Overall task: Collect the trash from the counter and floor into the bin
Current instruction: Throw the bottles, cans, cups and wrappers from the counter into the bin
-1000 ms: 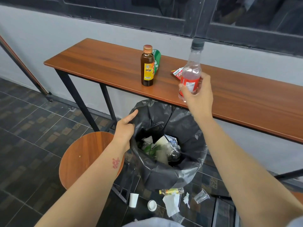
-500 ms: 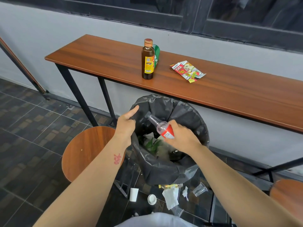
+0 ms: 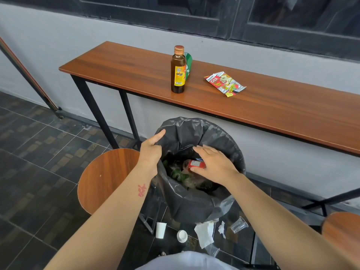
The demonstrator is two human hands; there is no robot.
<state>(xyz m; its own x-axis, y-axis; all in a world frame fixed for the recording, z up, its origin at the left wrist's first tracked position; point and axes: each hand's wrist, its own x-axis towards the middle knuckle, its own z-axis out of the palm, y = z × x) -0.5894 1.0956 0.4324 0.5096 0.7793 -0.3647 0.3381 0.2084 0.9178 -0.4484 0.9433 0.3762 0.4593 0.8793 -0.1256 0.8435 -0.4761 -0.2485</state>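
A bin lined with a black bag [image 3: 218, 137] stands under the wooden counter [image 3: 282, 114]. My left hand [image 3: 151, 151] grips the bag's left rim. My right hand [image 3: 214, 164] hovers over the bin's mouth with its fingers spread and holds nothing. Just beneath it the clear bottle with a red label [image 3: 194, 164] lies on the trash inside. On the counter stand a brown bottle [image 3: 177, 71] with a green can [image 3: 188, 63] behind it, and a snack wrapper [image 3: 225, 83] lies to their right. A white cup [image 3: 161, 229], a lid [image 3: 182, 235], crumpled paper [image 3: 204, 231] and a clear cup [image 3: 238, 225] lie on the floor.
A round wooden stool [image 3: 105, 178] stands left of the bin, touching my left forearm's line. Another stool [image 3: 341, 228] shows at the right edge. Black counter legs [image 3: 93, 112] rise behind the bin. Dark tiled floor spreads to the left.
My right hand carried the clear bottle from the counter down into the bin and let it go. My left hand has stayed on the bag's rim.
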